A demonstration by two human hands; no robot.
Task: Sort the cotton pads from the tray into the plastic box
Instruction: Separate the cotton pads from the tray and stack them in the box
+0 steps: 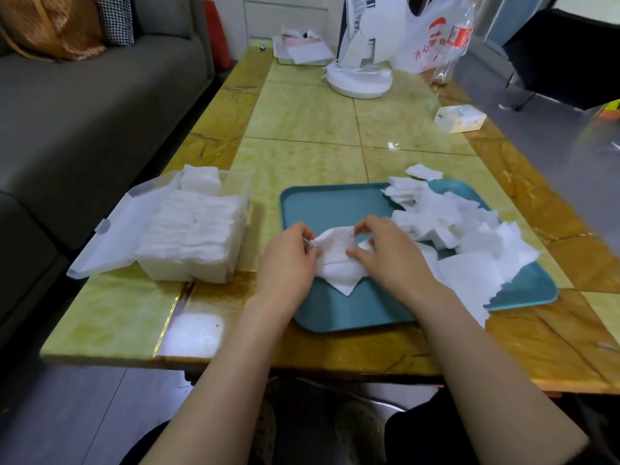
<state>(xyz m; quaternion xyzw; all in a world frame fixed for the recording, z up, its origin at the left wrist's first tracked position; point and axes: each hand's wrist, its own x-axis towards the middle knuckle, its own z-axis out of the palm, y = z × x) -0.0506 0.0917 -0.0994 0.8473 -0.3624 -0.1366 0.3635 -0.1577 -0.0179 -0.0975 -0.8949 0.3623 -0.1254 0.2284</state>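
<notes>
A teal tray lies on the table in front of me. A loose heap of white square cotton pads covers its right half. Over the tray's near-left part, both hands hold a small bunch of cotton pads. My left hand pinches the bunch's left edge and my right hand grips its right side. Left of the tray stands the clear plastic box, lid swung open to the left, packed with rows of upright pads.
A single pad lies on the table just beyond the tray. A white fan base, a plastic bag and a small white pack stand farther back. A grey sofa runs along the left table edge.
</notes>
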